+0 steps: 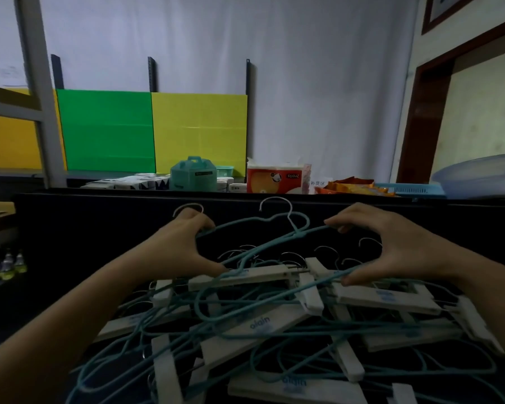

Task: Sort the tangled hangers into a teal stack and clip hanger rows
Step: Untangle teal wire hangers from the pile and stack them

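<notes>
Fingers (204, 222) of the left hand (181, 246) curl round one end of a single teal hanger (300, 234), thin coated wire with a white hook. The right hand (397, 246) pinches its other end between fingertips and thumb, holding it just over the pile (245, 342). That pile lies on the dark surface (70, 243): looped teal wires tangled past counting among at least five flat white clip hangers (260, 323), two legibly printed "alain" in blue; behind stands one red tissue pack (274, 179) marked "2rolls".
</notes>
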`<state>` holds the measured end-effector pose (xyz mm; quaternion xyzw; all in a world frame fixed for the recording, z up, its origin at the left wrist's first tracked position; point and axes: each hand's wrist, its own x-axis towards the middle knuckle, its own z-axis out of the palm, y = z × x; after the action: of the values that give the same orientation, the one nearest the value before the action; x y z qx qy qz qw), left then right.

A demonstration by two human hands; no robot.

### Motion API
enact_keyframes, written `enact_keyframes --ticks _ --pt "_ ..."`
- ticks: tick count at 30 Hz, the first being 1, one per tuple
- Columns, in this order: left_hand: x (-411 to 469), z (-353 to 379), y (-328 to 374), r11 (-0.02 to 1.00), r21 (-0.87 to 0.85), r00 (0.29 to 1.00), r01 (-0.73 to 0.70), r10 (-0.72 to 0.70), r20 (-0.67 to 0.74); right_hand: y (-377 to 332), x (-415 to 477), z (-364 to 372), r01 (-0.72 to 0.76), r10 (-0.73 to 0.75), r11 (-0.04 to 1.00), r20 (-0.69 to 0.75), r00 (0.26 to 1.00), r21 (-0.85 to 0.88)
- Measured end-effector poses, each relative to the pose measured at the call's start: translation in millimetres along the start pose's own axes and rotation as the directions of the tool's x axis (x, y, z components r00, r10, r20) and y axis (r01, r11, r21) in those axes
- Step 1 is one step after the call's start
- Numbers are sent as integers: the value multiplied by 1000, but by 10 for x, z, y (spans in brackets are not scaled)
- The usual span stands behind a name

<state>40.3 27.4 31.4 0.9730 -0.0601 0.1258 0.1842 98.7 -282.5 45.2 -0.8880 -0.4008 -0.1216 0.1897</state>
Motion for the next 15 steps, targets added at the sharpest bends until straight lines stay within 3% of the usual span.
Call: enact_keyframes --ticks 7,15 --pt "73 -47 186 981 83 976 -175 184 -117 -97 -537 -106 -126 128 992 -196 972 25" --pt "214 261 957 919 33 914 -393 394 -93 -92 -1524 -405 -324 304 946 -320 898 -11"
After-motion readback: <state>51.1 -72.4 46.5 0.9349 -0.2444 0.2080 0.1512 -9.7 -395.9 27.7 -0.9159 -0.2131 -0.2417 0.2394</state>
